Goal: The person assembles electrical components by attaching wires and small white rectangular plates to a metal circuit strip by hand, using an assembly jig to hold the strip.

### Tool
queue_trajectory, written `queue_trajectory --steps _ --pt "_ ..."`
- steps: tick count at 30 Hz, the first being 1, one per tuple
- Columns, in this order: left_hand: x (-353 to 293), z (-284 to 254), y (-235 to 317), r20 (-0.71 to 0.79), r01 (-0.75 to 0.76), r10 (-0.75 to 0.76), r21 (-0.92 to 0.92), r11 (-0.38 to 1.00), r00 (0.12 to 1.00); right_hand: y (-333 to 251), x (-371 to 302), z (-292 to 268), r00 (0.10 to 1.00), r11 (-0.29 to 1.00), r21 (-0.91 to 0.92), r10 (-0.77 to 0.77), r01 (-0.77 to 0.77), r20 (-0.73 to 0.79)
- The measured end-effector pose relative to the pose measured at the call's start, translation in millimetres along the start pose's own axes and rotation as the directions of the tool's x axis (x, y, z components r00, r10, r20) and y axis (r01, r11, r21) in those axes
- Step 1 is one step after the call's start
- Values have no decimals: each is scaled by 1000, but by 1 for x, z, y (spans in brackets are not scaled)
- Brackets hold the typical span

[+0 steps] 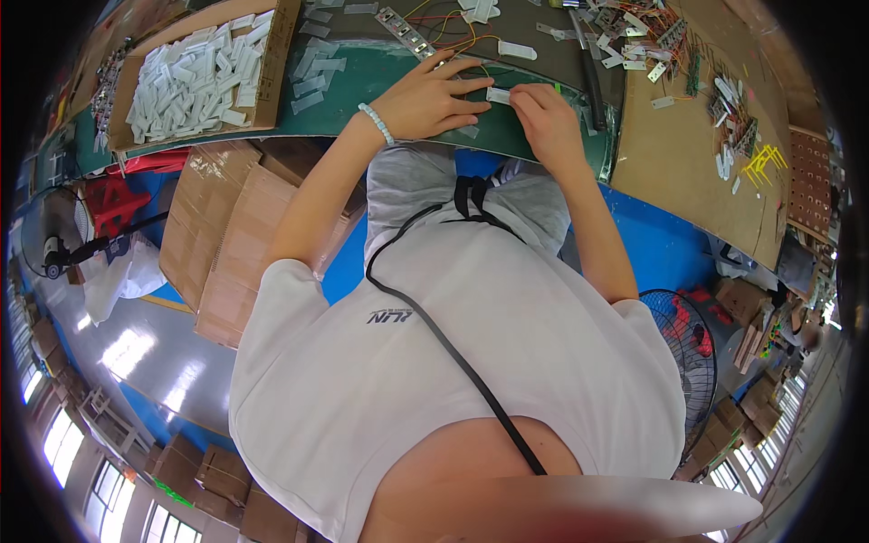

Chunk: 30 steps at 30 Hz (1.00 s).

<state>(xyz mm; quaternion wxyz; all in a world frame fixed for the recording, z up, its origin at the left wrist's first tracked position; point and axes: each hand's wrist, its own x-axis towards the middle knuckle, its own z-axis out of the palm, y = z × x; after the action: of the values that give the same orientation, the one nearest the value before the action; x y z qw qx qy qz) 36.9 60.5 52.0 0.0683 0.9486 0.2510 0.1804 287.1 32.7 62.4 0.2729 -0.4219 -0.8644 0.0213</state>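
Note:
On the green work mat (362,113), my left hand (433,101) lies with its fingers spread, a beaded bracelet at the wrist. Its upper fingertips rest by the end of a strip of small metallic parts (405,32) with thin wires. Between my right thumb and fingers is one end of a small white plastic piece (497,95); the right hand (549,119) is closed in a pinch. The piece's other end lies close to the left fingertips. Just beyond, another white rounded piece (518,50) lies near red and yellow wires (462,36).
A cardboard box (272,63) full of white pieces stands at left, beside loose clear strips (317,72). Right of my hand lies a dark long-handled tool (588,77). Wired parts (738,113) and yellow pieces (767,163) lie on cardboard (688,163). A fan (683,353) stands at right.

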Motion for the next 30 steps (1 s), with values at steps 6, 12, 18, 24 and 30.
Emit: queue_trajectory --steps 6,12,18,24,30 --pt "-3 1 1 -15 3 -3 -1 1000 1000 -8 -4 2 997 999 -25 43 -45 -62" --pt "-1 1 0 -8 4 -4 -16 1000 1000 -5 -2 8 998 999 11 50 -49 -42" --pt "-1 0 0 -7 3 -4 -16 1000 1000 -4 1 9 993 983 166 95 -82 -70" --pt "-1 2 -1 -25 1 -1 -5 1000 1000 -3 3 15 987 966 214 154 -142 -36" --pt "-2 5 -3 -30 -1 1 -15 1000 1000 0 5 11 985 948 269 173 -169 7"
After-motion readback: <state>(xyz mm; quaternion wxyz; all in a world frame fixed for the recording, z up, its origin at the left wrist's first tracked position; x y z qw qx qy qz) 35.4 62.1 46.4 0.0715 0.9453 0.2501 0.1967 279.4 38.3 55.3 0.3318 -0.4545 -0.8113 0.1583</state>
